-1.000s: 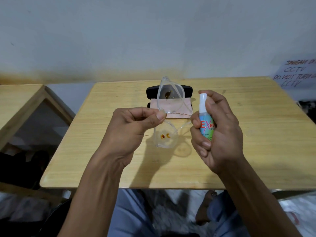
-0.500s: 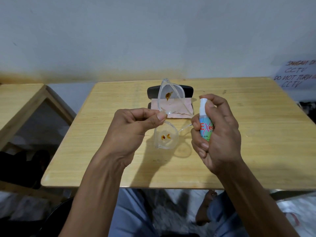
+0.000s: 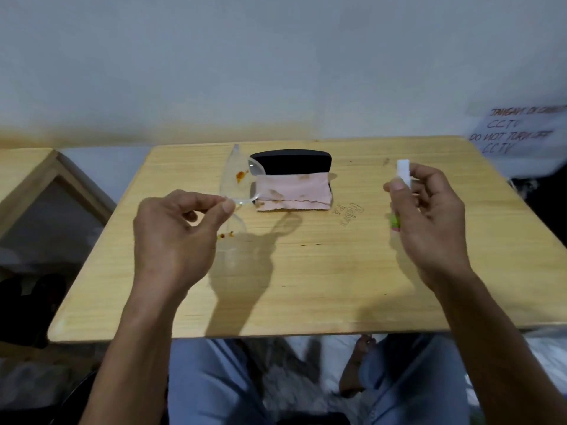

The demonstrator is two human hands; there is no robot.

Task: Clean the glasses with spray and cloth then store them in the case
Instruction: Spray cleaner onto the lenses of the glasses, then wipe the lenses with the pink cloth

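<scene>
My left hand [image 3: 178, 237] pinches the clear glasses [image 3: 237, 184] at the bridge and holds them above the left part of the table; orange-brown stains show on both lenses. My right hand [image 3: 429, 222] grips the small spray bottle [image 3: 403, 170], its white cap sticking up above my fingers and a bit of green label showing below my thumb. The two hands are well apart. A pink cloth [image 3: 294, 194] with brown marks lies draped over the front of the black case [image 3: 291, 161] at the table's far middle.
The wooden table [image 3: 306, 286] has its front edge just above my knees. A second wooden table [image 3: 27, 170] stands to the left across a gap. A handwritten paper sign [image 3: 515, 133] hangs on the wall at right.
My hands have moved apart: the right hand carried the spray bottle to the right, away from the glasses, and the left hand shifted the glasses left. The cloth and case are now unobstructed.
</scene>
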